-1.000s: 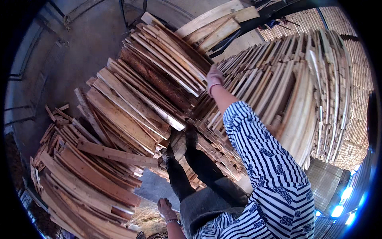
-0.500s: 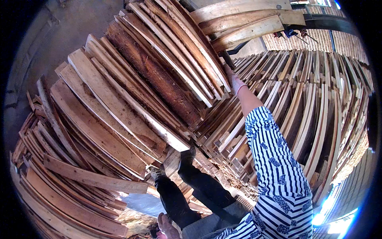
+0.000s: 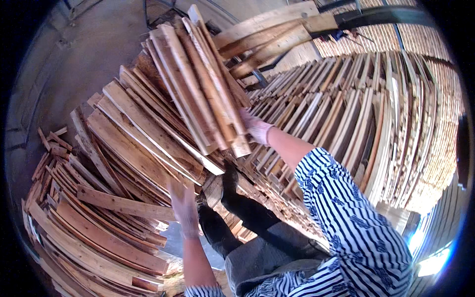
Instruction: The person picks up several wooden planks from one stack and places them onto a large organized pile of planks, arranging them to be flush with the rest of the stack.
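Observation:
My right hand (image 3: 256, 127), in a pale glove, is against the right side of a bundle of rough boards (image 3: 203, 89). Its fingertips are blurred and partly behind the wood, so their grip does not show. My left hand (image 3: 184, 208), gloved too and smeared by motion, is up in front of my legs with fingers stretched out. It is nearest the near ends of a second group of boards (image 3: 131, 143), and nothing shows in it. The bundle lies at a slant over the far part of that group.
More loose boards (image 3: 99, 218) lie heaped at the left, one (image 3: 126, 202) lying across them. Big stacks of spaced boards (image 3: 341, 119) fill the right. Several curved-looking planks (image 3: 277, 37) rest at the far end by a dark metal bar (image 3: 386, 17). Bare floor (image 3: 99, 39) shows at the far left.
The bundle has shifted left and toward me, covering the bark-brown board, with my right hand moving along at its side. My left hand has risen from the lower edge toward the boards.

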Demonstrator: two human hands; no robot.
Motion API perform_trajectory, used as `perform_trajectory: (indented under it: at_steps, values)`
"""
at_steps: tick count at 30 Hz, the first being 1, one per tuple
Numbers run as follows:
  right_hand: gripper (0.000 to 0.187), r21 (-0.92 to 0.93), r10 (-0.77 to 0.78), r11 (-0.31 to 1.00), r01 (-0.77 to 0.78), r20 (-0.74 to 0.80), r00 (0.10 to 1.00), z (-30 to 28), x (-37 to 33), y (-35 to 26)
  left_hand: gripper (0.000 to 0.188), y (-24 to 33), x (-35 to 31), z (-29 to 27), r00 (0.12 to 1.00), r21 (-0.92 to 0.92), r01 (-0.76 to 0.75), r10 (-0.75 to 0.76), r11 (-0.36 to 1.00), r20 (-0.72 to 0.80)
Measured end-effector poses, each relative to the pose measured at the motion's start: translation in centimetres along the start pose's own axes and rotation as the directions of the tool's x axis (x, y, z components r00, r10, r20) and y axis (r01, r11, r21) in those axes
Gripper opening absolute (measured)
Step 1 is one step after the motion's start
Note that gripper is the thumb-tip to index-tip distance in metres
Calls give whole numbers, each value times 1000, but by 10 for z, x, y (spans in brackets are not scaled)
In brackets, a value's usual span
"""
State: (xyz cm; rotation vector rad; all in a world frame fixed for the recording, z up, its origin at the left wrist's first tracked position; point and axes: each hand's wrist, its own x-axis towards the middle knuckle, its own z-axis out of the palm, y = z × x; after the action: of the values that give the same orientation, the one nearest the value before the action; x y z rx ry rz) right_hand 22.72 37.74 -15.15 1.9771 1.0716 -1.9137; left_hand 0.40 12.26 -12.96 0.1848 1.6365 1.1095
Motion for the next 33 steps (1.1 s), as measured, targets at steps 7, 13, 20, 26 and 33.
perform_trajectory:
  at_steps: [7,13,20,26,33]
  values:
    - [63,-325,-104,923,205,300,948,9,40,-34,163,120,187,83,997,422,75,-68,904,-31]
    - [111,-220,-306,939,264,-185,934,42,79,-100,150,93,198,82,998,359,-16,36,933,-50]
    - [99,78,-285,940,331,-349,893,53,105,-90,140,91,195,76,999,269,-27,31,963,-10]
    - [69,-43,-692,703,710,-274,668,99,89,22,119,51,150,34,981,-196,10,28,981,192]
    - [94,791,-392,601,-113,414,821,145,-72,104,94,38,-23,-87,893,-93,393,-356,915,275]
